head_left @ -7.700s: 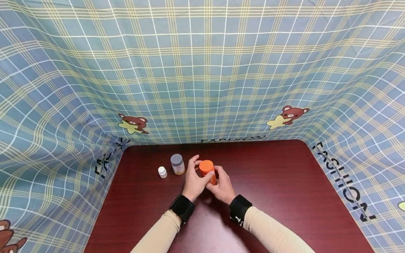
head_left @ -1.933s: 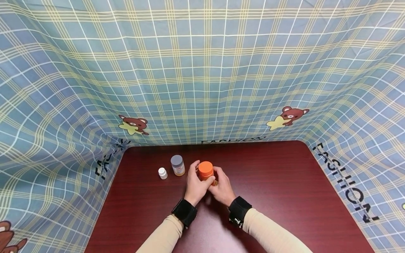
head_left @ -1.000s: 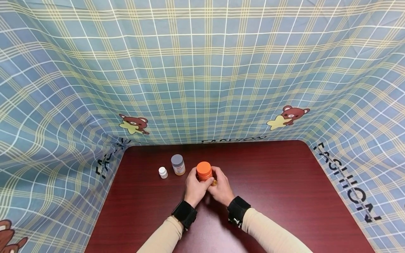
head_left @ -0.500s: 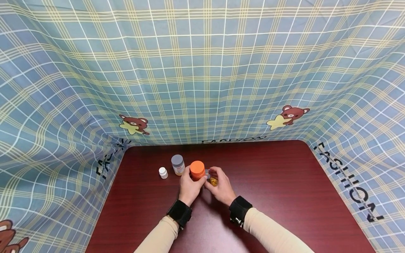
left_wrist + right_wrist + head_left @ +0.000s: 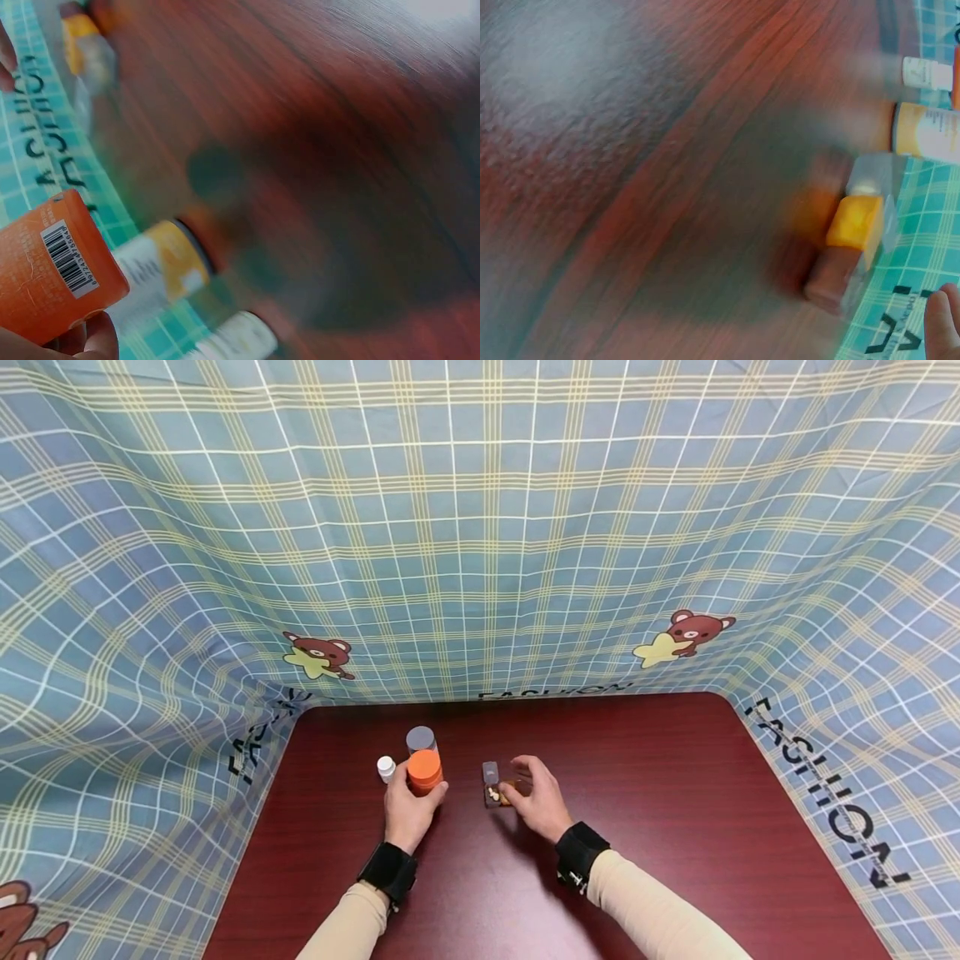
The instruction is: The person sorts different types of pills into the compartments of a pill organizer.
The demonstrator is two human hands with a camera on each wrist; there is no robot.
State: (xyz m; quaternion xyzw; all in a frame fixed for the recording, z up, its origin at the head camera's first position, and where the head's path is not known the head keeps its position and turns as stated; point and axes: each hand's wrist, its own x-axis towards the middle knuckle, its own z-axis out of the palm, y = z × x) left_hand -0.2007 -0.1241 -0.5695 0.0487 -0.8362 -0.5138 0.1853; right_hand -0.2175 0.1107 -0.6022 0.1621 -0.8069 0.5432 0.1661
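My left hand (image 5: 411, 814) grips an orange bottle (image 5: 425, 769) with an orange lid, to the left of the middle of the table. Its barcode side fills the lower left of the left wrist view. On the table stands a small pill box (image 5: 492, 797) with one clear lid flipped up. White pills show in one compartment, yellow ones in another, and a brown-looking compartment (image 5: 75, 9) appears at its far end. My right hand (image 5: 542, 802) hovers at the box's right side with fingers bent and nothing between them; its thumb overlaps the box in the head view.
A grey-lidded bottle (image 5: 420, 739) stands behind the orange one, partly hidden by it. To its left is a small white bottle (image 5: 385, 767), close to my left fingers. A plaid curtain (image 5: 510, 568) hangs along the back and sides of the dark red table (image 5: 637, 760).
My left hand has carried the orange bottle left, from between both hands over the pill box to just before the grey-lidded bottle. My right hand has shifted slightly right, leaving the pill box uncovered.
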